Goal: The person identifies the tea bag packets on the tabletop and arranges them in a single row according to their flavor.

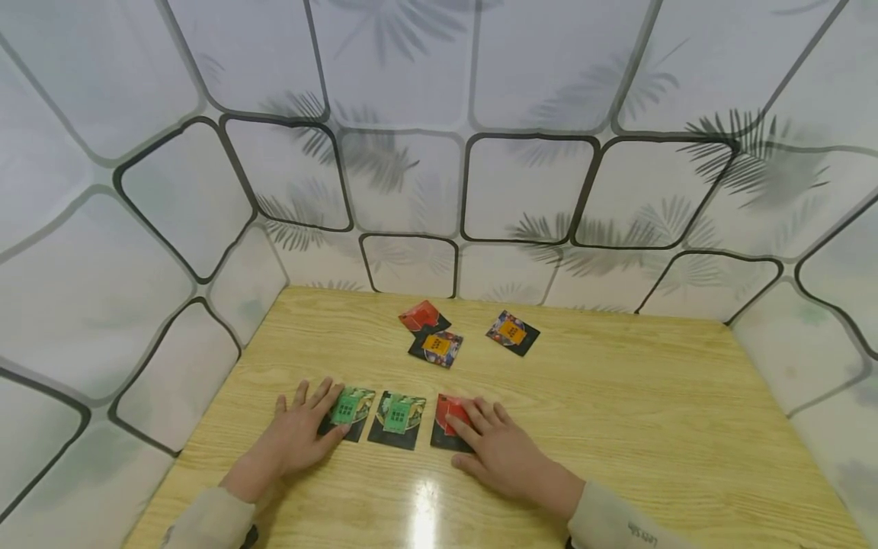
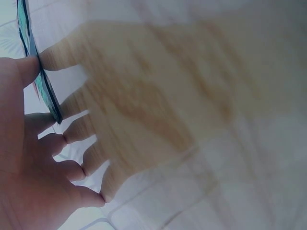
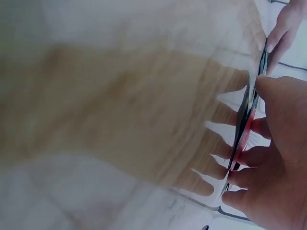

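My left hand [image 1: 302, 428] rests with spread fingers on the left edge of a green-and-black card [image 1: 351, 408], thumb near its lower right corner. In the left wrist view, the thumb and index finger touch that thin card [image 2: 47, 96]. Beside it lies a second green-and-black card [image 1: 398, 419], touched by neither hand. My right hand [image 1: 501, 450] lies over the right part of a red-and-black card [image 1: 446, 423], its fingertips on the face. The right wrist view shows those fingers against the red card [image 3: 244, 134]. The three cards form a row.
Farther back, a red-and-black card [image 1: 420, 314] is partly overlapped by an orange-and-black card [image 1: 439, 347]. Another orange-and-black card [image 1: 513, 333] lies to their right. A white patterned wall covering [image 1: 528, 191] encloses the wooden table [image 1: 631, 396] at the back and sides.
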A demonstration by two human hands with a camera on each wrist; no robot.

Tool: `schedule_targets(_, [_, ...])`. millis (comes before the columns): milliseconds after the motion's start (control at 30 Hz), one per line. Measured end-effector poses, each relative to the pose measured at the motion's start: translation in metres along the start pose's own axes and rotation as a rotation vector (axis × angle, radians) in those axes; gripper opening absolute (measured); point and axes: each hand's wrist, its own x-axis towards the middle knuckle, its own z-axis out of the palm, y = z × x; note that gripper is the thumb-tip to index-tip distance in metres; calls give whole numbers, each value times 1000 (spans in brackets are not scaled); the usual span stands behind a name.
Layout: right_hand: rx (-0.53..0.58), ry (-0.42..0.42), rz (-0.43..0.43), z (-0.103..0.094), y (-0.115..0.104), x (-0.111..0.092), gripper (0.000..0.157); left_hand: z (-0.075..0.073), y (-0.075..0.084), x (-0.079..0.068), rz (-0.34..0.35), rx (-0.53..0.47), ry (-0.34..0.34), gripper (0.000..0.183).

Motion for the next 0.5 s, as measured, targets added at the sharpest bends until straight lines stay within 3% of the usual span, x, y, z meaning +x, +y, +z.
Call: schedule_targets(500, [-3, -19, 3, -4, -10, -4, 67, -3, 2, 0, -3, -10, -16, 73])
